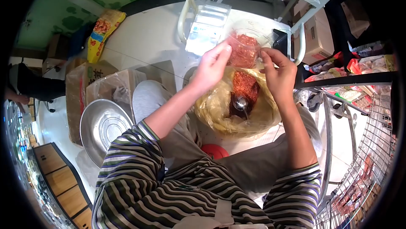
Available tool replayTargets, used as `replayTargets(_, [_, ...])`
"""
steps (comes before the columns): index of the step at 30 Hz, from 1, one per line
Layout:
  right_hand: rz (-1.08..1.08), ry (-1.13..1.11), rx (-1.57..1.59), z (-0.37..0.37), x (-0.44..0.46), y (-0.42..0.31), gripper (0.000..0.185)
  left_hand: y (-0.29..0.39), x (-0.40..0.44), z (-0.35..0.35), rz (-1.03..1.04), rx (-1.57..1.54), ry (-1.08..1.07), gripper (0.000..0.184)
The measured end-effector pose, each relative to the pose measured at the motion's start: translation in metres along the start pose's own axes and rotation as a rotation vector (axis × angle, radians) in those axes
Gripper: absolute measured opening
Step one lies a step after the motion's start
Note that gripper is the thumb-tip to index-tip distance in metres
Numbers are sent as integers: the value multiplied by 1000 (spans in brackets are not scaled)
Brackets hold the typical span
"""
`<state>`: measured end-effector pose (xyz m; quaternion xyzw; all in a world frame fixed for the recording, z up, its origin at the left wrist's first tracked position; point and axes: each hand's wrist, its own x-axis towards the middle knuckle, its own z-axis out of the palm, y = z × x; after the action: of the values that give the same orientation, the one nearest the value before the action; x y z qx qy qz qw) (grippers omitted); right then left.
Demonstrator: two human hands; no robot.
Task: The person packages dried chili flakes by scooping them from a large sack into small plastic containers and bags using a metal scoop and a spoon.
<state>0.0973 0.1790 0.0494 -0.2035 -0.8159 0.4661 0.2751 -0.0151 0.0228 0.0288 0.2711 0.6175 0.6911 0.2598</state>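
Observation:
A clear plastic tub [244,51] with red, chili-like flakes inside is in front of me, its clear lid raised over it. My left hand [215,63] is closed in a pinch at the left edge of the tub. On the opposite side, the fingertips of my right hand [277,69] are pinched at its edge; which part they grip is hard to make out. Below both hands, a large yellowish plastic bag [211,117] stands gaping between my legs. Dark red flakes [245,84] fill its middle, and a metal ladle [240,103] rests on them.
Stacked clear plastic containers [208,28] lie beyond my left hand, near a white metal frame [185,20]. A black object [281,42] is at the right. Left are a metal basin [105,129], cardboard boxes [98,79] and a yellow packet [103,34]. A wire cart [368,174] stands right.

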Motion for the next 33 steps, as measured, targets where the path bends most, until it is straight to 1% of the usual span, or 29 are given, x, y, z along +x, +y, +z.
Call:
replayTargets(1, [98,-28,31,-7,2,-4,19,-2,4,-5,32,-34,1,41])
replayTargets(3, [73,9,53,-3,1,-9,18,-4,6,-4,72,-94,-5,41])
replayTargets(4, [39,48,78,-1,3,-10,17,-3,5,-2,68,-100,-7,41])
replayTargets(5, [-6,39,49,2,2,1,16,-1,4,-2,36,-93,-1,40])
replayTargets(7, [38,2,72,-4,5,-1,16,1,4,-4,2,-91,3,40])
replayTargets(8, [78,-36,101,-5,5,-3,16,2,5,-9,26,-130,-14,40])
replayTargets(9, [28,-21,82,-4,4,-2,16,3,6,-12,53,-167,-32,39])
replayTargets(10, [29,-19,80,-7,4,-1,16,4,6,-14,52,-169,-35,39])
replayTargets(12, [-10,-194,-71,-14,2,1,17,6,6,-17,40,-166,-60,39])
replayTargets(13, [-33,-202,-141,-15,2,-5,18,6,6,-18,36,-167,-61,39])
replayTargets(15, [-29,-203,-165,-15,2,-1,17,4,5,-19,47,-74,-90,39])
replayTargets(16, [-28,-200,-186,-14,2,0,17,4,4,-19,43,-75,-89,39])
replayTargets(20, [-88,-203,-122,-15,1,-2,16,3,3,-16,42,-105,-113,39])
replayTargets(22, [-93,-259,-245,-21,2,-5,15,3,2,-16,41,-105,-125,39])
replayTargets(24, [-117,-246,-272,-23,7,2,14,5,3,-16,-37,-116,-105,40])
replayTargets(28, [-154,-258,-289,-22,5,5,11,8,-1,-9,-59,-241,-77,40])
replayTargets(30, [-197,-275,-301,-22,0,5,12,4,-1,-9,-48,-146,-89,41])
replayTargets(31, [-175,-283,-309,-25,2,5,12,5,-1,-8,-73,-101,-86,42])
replayTargets(33, [-143,-287,-333,-29,6,6,12,1,-1,-10,-90,-117,-94,42])
